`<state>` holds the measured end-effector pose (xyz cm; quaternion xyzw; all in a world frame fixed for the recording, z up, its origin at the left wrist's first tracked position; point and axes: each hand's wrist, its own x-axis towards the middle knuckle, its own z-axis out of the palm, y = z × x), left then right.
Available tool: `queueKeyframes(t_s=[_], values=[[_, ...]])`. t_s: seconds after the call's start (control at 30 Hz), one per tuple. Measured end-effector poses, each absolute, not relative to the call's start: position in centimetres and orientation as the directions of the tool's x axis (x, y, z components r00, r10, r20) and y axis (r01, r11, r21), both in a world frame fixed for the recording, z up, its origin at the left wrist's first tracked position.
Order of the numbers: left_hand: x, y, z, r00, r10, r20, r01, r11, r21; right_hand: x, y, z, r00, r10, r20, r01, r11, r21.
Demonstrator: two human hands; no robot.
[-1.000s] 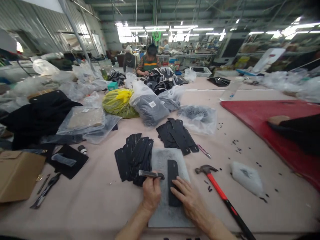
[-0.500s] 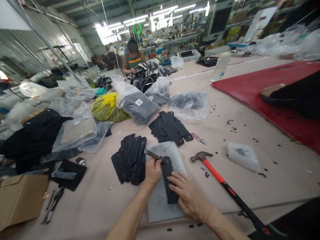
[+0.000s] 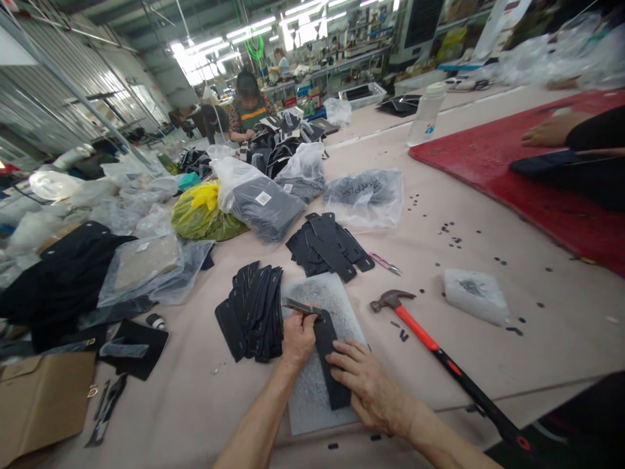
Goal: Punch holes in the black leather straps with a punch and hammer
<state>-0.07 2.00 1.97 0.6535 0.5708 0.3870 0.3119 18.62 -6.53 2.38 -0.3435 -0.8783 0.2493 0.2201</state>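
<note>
Pinched in my left hand (image 3: 299, 335) is a metal punch (image 3: 300, 305), a narrow bar whose end meets the upper end of a black strip (image 3: 330, 361). This flat strip with rounded corners lies on a scuffed whitish board (image 3: 305, 407). My right hand (image 3: 368, 381) rests on the strip's right edge with its fingers stretched out. Left of the board is a fanned pile of black strips (image 3: 254, 312), and a second pile (image 3: 327, 246) lies beyond it. A claw hammer (image 3: 432, 345) with a red and black handle lies to the right.
Pink-handled thread snips (image 3: 385, 263) and a white block (image 3: 475, 296) lie beyond the hammer. Small dark scraps dot the table. At the right, another person's hand (image 3: 549, 129) is over a red board (image 3: 469, 156). Filled plastic bags (image 3: 263, 202) stand at the back.
The black strip has slid slightly towards me under my hands. The other person's hand at the right has moved up and shows more. The view has shifted a little.
</note>
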Motion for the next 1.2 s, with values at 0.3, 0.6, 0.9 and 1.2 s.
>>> queueKeyframes(t_s=[0.3,0.6,0.9,1.2], values=[[-0.2,1.8,1.6,0.101,0.981,0.166,0.500,-0.194,0.844,18.6,-6.4,2.5,-0.656,0.727,0.203,0.494,0.617,-0.613],[-0.1,1.8,1.3,0.131,0.972,0.198,0.527,-0.237,0.816,18.6,-6.4,2.2,-0.654,0.728,0.209,0.486,0.615,-0.621],[-0.1,1.8,0.4,0.196,0.940,0.280,0.655,-0.338,0.676,18.7,-6.2,2.2,-0.659,0.722,0.209,0.483,0.620,-0.618],[0.2,1.6,0.0,0.231,0.913,0.338,0.744,-0.389,0.544,18.6,-6.4,2.3,-0.660,0.727,0.188,0.492,0.608,-0.623]])
